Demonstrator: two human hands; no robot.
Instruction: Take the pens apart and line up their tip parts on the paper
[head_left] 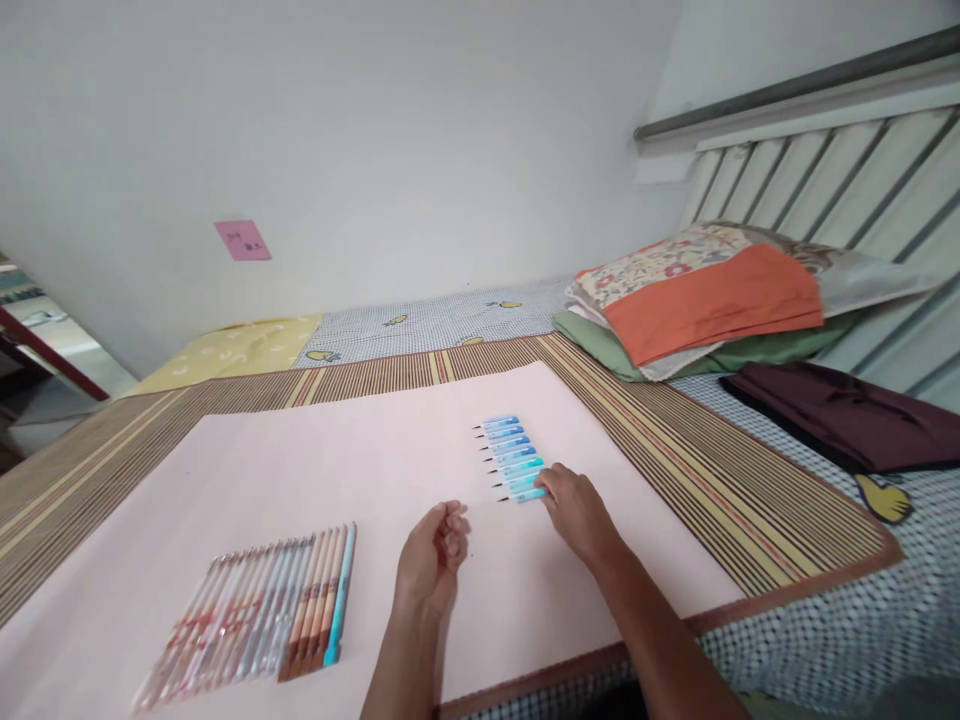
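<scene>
On a pale pink sheet (390,450), several short blue-to-turquoise pencils (506,443) lie in a column, their dark pointed tips facing left. My right hand (574,505) pinches the blunt right end of the nearest one, a turquoise-and-white pencil (529,496), which lies at the bottom of the column. To the left of that column, my left hand (433,555) hovers at the sheet with its fingers curled in and nothing visible in them. Farther left lies a row of long pens (247,610), side by side, in clear, pinkish, brown-and-peach colours. A turquoise pen (342,590) closes that row on the right.
Beneath the sheet is a striped woven mat (660,460). Folded pillows or covers (712,300) and a dark maroon cloth (847,415) lie at the right, beside a slatted white headboard (825,190). A pink note (242,240) is stuck on the wall.
</scene>
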